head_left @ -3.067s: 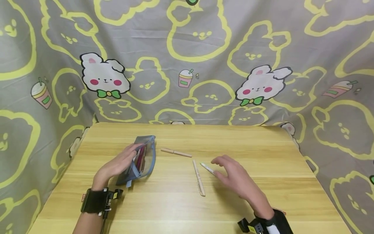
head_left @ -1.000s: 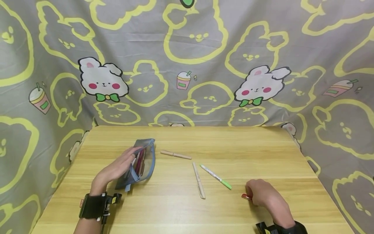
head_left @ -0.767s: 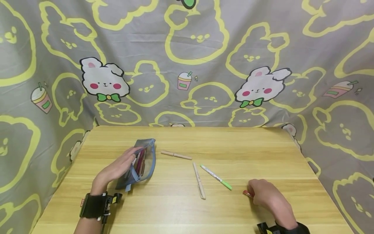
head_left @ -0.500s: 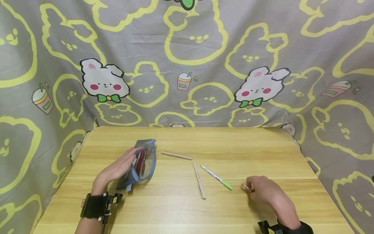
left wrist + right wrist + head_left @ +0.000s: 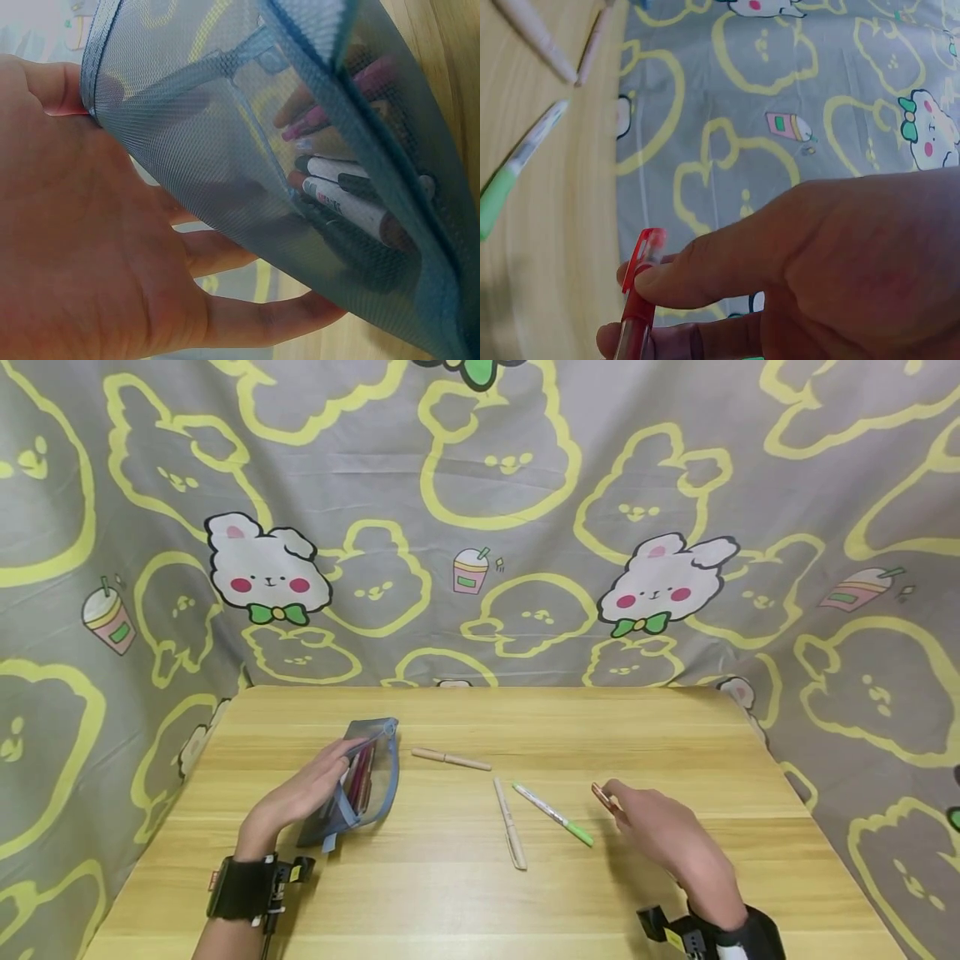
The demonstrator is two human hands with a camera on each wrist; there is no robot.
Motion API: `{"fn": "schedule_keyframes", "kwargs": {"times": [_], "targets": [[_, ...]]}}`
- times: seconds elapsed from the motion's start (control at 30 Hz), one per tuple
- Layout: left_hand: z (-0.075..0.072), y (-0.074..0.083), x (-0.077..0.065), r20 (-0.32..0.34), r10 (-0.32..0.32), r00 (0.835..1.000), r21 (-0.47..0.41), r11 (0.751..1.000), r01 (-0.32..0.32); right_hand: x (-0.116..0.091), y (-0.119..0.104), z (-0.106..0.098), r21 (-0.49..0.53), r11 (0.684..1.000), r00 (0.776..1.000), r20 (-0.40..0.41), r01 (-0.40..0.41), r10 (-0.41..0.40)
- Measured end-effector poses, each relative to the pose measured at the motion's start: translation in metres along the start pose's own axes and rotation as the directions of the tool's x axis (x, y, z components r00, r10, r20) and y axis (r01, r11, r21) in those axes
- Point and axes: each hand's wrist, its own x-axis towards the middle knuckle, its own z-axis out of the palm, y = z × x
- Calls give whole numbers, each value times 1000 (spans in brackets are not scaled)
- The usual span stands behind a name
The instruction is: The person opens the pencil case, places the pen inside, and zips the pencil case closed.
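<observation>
My right hand (image 5: 667, 831) pinches a red pen (image 5: 603, 797) between thumb and fingers, above the table's right half. The right wrist view shows its clear barrel and red cap with a clip (image 5: 634, 261). At the left, my left hand (image 5: 311, 789) holds the side of an open blue-grey mesh pencil case (image 5: 386, 768), thumb at one edge and fingers behind the mesh. Several pens and markers (image 5: 345, 202) lie inside it. A white-and-green marker (image 5: 553, 813) and two beige pens, one nearer (image 5: 510, 827) and one farther (image 5: 452, 759), lie between the hands.
The wooden table (image 5: 420, 893) ends at a grey cloth (image 5: 517, 552) with yellow outlines and white rabbits, which hangs behind it and along both sides. Each wrist wears a black camera strap (image 5: 243, 889).
My right hand left the white-and-green marker, moved right, picked up the red pen and now carries it up and leftward. The left hand stays on the pencil case.
</observation>
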Motion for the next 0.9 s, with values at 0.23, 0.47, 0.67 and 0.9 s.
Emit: {"fn": "schedule_keyframes", "kwargs": {"times": [0.23, 0.47, 0.67, 0.9], "targets": [[0, 2, 0, -3, 18, 1000, 3, 1000, -18, 13, -22, -9, 55, 998, 1000, 21, -18, 17], [0, 3, -1, -9, 1, 1000, 13, 1000, -1, 22, -41, -20, 96, 995, 1000, -31, 5, -3], [0, 3, -2, -15, 14, 1000, 8, 1000, -13, 34, -54, -17, 140, 990, 995, -98, 17, -3], [0, 4, -1, -15, 18, 1000, 10, 1000, -18, 53, -67, 3, 225, 973, 980, -197, 58, -13]]}}
